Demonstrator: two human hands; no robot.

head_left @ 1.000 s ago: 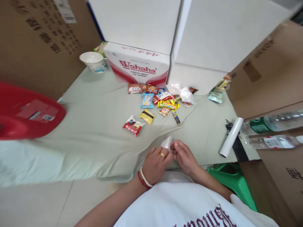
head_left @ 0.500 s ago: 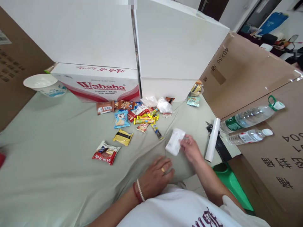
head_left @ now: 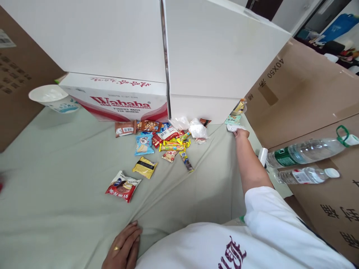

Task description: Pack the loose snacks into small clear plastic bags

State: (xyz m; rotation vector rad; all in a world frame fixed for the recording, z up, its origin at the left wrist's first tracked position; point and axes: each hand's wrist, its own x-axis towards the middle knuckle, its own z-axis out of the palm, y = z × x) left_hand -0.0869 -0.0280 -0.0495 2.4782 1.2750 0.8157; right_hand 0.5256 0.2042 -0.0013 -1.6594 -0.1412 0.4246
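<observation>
My right hand (head_left: pixel 242 133) is stretched out to the far right side of the table. Its fingers are closed on a flat white packet (head_left: pixel 232 127), which lies against the front of a mint-green snack packet (head_left: pixel 233 119). My left hand (head_left: pixel 125 243) rests palm down on the cloth near the front edge, fingers extended and holding nothing. Closest to it is a red and white snack packet (head_left: pixel 123 186), with a yellow packet (head_left: pixel 145 167) just beyond. A pile of mixed snacks, including yellow sticks (head_left: pixel 172 146) and a blue packet (head_left: pixel 144 144), sits further back.
White boxes (head_left: pixel 218 56) and a Wahaha carton (head_left: pixel 120 104) line the back. A paper bowl (head_left: pixel 54 99) stands at the left. Along the right cardboard wall (head_left: pixel 305 89) lie a large bottle (head_left: pixel 308 151), a small bottle (head_left: pixel 307 175) and a white roll (head_left: pixel 262 157).
My right hand has carried the white packet away from me to the mint-green packet at the far right. My left hand has moved left and toward the front edge.
</observation>
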